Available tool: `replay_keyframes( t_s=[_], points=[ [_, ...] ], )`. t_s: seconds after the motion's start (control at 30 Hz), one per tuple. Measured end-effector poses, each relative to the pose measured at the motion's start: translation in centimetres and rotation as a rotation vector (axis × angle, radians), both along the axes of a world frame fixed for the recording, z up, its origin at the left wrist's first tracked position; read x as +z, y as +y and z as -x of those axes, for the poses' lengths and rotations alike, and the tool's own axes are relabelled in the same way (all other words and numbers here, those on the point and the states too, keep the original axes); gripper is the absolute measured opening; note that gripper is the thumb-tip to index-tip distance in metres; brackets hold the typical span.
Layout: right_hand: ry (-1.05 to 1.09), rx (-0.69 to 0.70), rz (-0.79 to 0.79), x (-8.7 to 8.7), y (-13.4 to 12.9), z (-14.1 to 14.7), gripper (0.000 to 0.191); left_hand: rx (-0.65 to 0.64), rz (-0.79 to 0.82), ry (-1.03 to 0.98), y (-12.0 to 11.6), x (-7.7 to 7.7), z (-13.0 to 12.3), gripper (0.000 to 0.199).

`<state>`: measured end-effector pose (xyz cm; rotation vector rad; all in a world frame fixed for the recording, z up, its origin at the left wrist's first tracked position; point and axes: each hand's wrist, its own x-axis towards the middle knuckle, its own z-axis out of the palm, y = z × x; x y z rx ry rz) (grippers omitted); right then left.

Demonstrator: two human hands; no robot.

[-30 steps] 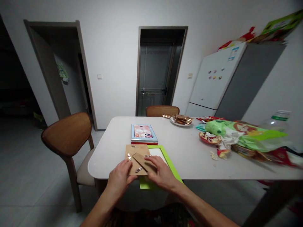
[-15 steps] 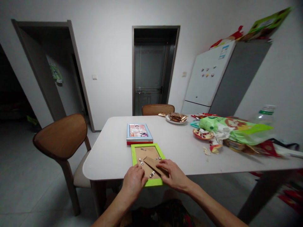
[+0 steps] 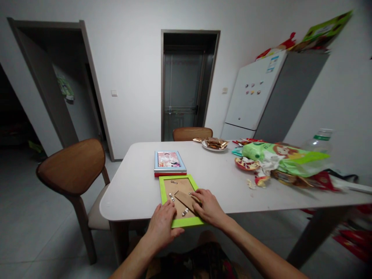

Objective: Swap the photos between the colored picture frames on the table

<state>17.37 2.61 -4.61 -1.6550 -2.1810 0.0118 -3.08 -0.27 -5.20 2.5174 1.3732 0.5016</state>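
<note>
The head view shows a green picture frame (image 3: pixel 187 222) lying back side up at the near edge of a pale table (image 3: pixel 133 186), directly ahead of the person and between the two hands. Its long axis runs away from the body, the far end leaning a little to the left, and its near end seems to reach past the table's edge. The left hand (image 3: pixel 162 221) is at the near left corner, fingers gathered over the left rim and thumb apart from them, below the near edge; whether it grips the rim or only steadies it, I cannot tell. The right hand (image 3: pixel 209 207) comes in from the right across the long side, set slightly farther from the body, with bent fingers over the lower right part of the support leg (image 3: pixel 185 200). A narrow gap shows between its thumb and fingers, but whether they pinch the leg or press on it is hidden. That leg slants across the brown backing board (image 3: pixel 181 185) from upper left to lower right, so its hinge side lies under or near the right hand, while the left hand is nearest the bottom corner. Metal clips (image 3: pixel 171 197) sit around the board's edges, the right one partly covered by fingers. Just beyond the far rim, a blue frame (image 3: pixel 155 164) rests on something red (image 3: pixel 162 174).
</note>
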Motion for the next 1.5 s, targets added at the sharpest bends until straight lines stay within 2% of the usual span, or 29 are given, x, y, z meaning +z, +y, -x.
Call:
replay_keyframes(
  t_s=[0.1, 0.17, 0.47, 0.6, 0.83, 1.23, 1.33, 1.5],
  points=[
    [-0.097, -0.121, 0.028, 0.0, 0.9, 0.2, 0.033, 0.015, 0.009, 0.014, 0.0, 0.1, -0.1, 0.052],
    [-0.144, -0.144, 0.047, 0.0, 1.2, 0.2, 0.034, 0.033, 0.014, 0.017, 0.0, 0.2, -0.1, 0.058],
    [-0.136, -0.107, 0.059, -0.1, 2.1, 0.2, 0.031, 0.048, -0.01, 0.011, 0.1, 0.1, -0.2, 0.061],
    [-0.048, -0.059, 0.03, -0.4, 2.4, 0.3, 0.027, 0.081, 0.01, 0.008, 0.0, 0.1, -0.2, 0.066],
    [0.069, -0.076, 0.007, -1.2, 2.5, 0.1, 0.024, 0.102, 0.033, -0.014, -0.3, 0.2, -0.3, 0.065],
    [0.06, -0.055, -0.036, -1.2, 2.3, -0.2, 0.025, 0.101, 0.049, -0.004, -0.3, 0.0, -0.1, 0.068],
    [0.058, 0.022, -0.132, -1.0, 0.8, 0.1, 0.028, 0.095, 0.055, -0.017, 0.0, -0.1, 0.1, 0.068],
    [0.058, 0.356, -0.137, -0.3, -2.2, 1.8, 0.023, 0.085, 0.062, -0.031, 0.4, -0.2, 0.4, 0.064]
  ],
)
